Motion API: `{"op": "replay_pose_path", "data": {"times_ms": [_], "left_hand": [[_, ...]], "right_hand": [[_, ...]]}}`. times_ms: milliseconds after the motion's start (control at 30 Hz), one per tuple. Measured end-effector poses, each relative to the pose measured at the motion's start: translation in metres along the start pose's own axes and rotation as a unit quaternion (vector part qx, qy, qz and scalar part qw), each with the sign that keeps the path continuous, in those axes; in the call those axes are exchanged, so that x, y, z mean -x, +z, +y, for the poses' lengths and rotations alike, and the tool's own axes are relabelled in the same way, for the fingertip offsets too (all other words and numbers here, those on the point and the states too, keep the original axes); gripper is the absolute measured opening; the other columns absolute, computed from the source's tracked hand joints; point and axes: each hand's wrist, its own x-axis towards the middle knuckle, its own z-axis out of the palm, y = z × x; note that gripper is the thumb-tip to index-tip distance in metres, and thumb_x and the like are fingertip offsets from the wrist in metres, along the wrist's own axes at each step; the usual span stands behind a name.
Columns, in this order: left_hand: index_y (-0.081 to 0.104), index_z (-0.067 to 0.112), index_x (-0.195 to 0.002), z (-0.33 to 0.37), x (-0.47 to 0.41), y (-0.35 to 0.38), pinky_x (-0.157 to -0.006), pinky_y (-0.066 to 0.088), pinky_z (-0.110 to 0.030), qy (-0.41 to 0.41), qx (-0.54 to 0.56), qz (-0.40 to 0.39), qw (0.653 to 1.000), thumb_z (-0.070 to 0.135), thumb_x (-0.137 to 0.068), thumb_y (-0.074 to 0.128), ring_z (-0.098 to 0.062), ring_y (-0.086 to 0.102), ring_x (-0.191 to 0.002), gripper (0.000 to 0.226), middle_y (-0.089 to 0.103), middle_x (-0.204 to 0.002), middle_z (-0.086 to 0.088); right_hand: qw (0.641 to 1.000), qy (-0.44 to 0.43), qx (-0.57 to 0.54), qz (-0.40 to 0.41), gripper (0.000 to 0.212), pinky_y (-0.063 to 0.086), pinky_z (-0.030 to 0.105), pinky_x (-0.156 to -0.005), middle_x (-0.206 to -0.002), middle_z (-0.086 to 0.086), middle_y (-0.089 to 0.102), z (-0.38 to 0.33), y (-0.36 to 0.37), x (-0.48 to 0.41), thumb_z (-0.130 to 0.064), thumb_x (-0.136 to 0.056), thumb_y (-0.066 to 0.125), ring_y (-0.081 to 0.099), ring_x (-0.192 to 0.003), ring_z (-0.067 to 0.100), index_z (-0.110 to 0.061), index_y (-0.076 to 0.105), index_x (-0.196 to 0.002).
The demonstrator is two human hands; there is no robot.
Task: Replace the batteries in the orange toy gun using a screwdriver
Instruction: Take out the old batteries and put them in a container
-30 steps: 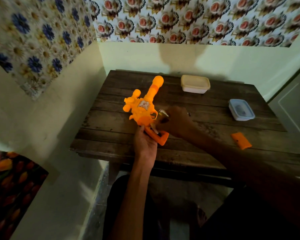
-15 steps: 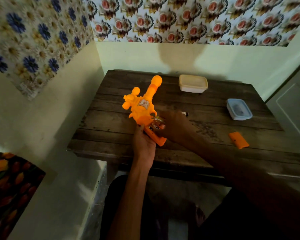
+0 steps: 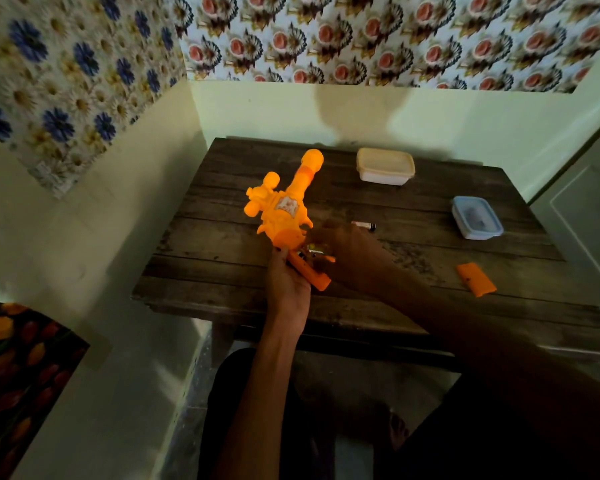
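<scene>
Orange plastic toy gun sits over the left-centre of the dark wooden plank desk, barrel pointing to the far wall. Left hand has its grip clenched round the gun's handle from below, holding it up. Right hand is just right of the handle, fingers curled in at the open battery slot, pinching something small & shiny there, prob. a battery; too dark to confirm. Ref. gun: small cylindrical battery lies on the desk just right, behind the right hand. Flat orange battery cover is well right, near the front edge. Clear lidded plastic box w/ blue rim is far right. Cream lidded plastic box is right of the muzzle, near the wall.
</scene>
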Motion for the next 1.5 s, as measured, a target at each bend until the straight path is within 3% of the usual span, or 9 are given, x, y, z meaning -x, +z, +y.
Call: {"op": "replay_pose_path", "data": {"times_ms": [167, 333, 467, 733, 933, 1067, 1133, 1267, 1500], "left_hand": [[0.049, 0.010, -0.134, 0.002, 0.001, 0.003, -0.066, 0.054, -0.031, -0.008, -0.003, -0.003, 1.000, 0.024, -0.101, 0.036, -0.018, 0.065, -0.091, 0.038, 0.067, -0.109, -0.007], [0.044, 0.008, -0.140, 0.001, -0.003, 0.001, -0.090, 0.052, -0.043, -0.008, 0.010, 0.001, 1.000, 0.021, -0.102, 0.035, -0.023, 0.063, -0.099, 0.041, 0.065, -0.114, -0.011], [0.043, 0.006, -0.139, -0.001, -0.004, 0.002, -0.087, 0.052, -0.039, -0.005, 0.002, 0.002, 1.000, 0.019, -0.102, 0.034, -0.021, 0.062, -0.093, 0.041, 0.061, -0.116, -0.015], [0.045, 0.008, -0.137, -0.001, -0.004, 0.002, -0.088, 0.050, -0.039, -0.005, 0.012, 0.002, 1.000, 0.019, -0.101, 0.035, -0.022, 0.062, -0.093, 0.038, 0.064, -0.110, -0.012], [0.046, 0.005, -0.137, 0.002, -0.003, -0.002, -0.083, 0.053, -0.036, -0.020, 0.006, 0.002, 1.000, 0.022, -0.102, 0.035, -0.021, 0.064, -0.091, 0.040, 0.066, -0.104, -0.013], [0.043, 0.005, -0.140, 0.001, -0.005, -0.001, -0.094, 0.049, -0.046, -0.024, 0.014, 0.000, 1.000, 0.021, -0.102, 0.035, -0.025, 0.061, -0.099, 0.042, 0.063, -0.112, -0.015], [0.044, 0.009, -0.140, 0.000, -0.006, 0.000, -0.095, 0.047, -0.055, -0.016, 0.002, -0.004, 1.000, 0.021, -0.101, 0.036, -0.029, 0.058, -0.109, 0.041, 0.061, -0.121, -0.014], [0.047, 0.016, -0.136, -0.005, -0.003, 0.004, -0.093, 0.049, -0.049, 0.038, -0.085, 0.013, 0.996, 0.020, -0.101, 0.038, -0.026, 0.056, -0.115, 0.037, 0.059, -0.125, -0.007], [0.042, 0.016, -0.138, -0.005, 0.003, 0.011, -0.098, 0.045, -0.035, 0.181, -0.295, -0.022, 0.938, 0.030, -0.092, 0.044, -0.020, 0.055, -0.115, 0.048, 0.055, -0.130, -0.007]], "right_hand": [[1.000, -0.006, 0.018, -0.016, 0.042, 0.055, 0.040, -0.076, -0.116, 0.006, 0.062, 0.003, 0.001, -0.005, -0.022, -0.082, 0.070, 0.064, -0.096, 0.024, -0.016, 0.057, -0.122], [0.987, 0.085, -0.131, 0.042, 0.013, 0.039, 0.007, -0.060, -0.079, -0.007, 0.060, 0.010, -0.002, -0.008, -0.017, -0.086, 0.066, 0.056, -0.069, 0.003, -0.009, 0.066, -0.096], [0.887, 0.195, -0.411, 0.080, 0.030, 0.041, 0.021, -0.055, -0.072, 0.003, 0.063, 0.006, -0.021, -0.005, -0.030, -0.097, 0.050, 0.057, -0.061, 0.008, -0.014, 0.066, -0.076], [0.899, 0.193, -0.358, 0.163, 0.052, 0.038, 0.019, -0.044, -0.043, -0.011, 0.056, -0.001, -0.029, -0.012, -0.057, -0.092, 0.048, 0.050, -0.040, -0.001, -0.015, 0.069, -0.071], [0.938, 0.160, -0.229, 0.206, 0.052, 0.041, 0.017, -0.047, -0.053, -0.004, 0.060, 0.004, -0.022, -0.009, -0.048, -0.096, 0.048, 0.056, -0.046, 0.001, -0.009, 0.062, -0.065], [0.929, 0.242, -0.280, 0.020, 0.023, 0.034, 0.016, -0.035, -0.067, 0.003, 0.065, 0.008, -0.035, -0.008, -0.023, -0.096, 0.053, 0.050, -0.038, 0.004, -0.009, 0.064, -0.082], [0.896, 0.292, -0.326, -0.076, 0.015, 0.031, 0.017, -0.036, -0.076, 0.009, 0.068, 0.010, -0.033, -0.004, -0.016, -0.094, 0.054, 0.048, -0.037, 0.004, -0.003, 0.062, -0.094], [0.832, 0.377, -0.400, -0.072, 0.012, 0.036, 0.017, -0.038, -0.081, 0.015, 0.068, 0.012, -0.025, 0.002, -0.013, -0.093, 0.056, 0.053, -0.050, 0.011, -0.003, 0.063, -0.093], [0.763, 0.314, -0.564, -0.015, 0.017, 0.054, 0.039, -0.089, -0.109, 0.012, 0.070, 0.009, 0.002, 0.010, -0.014, -0.097, 0.051, 0.067, -0.101, 0.026, -0.006, 0.065, -0.104]]}}
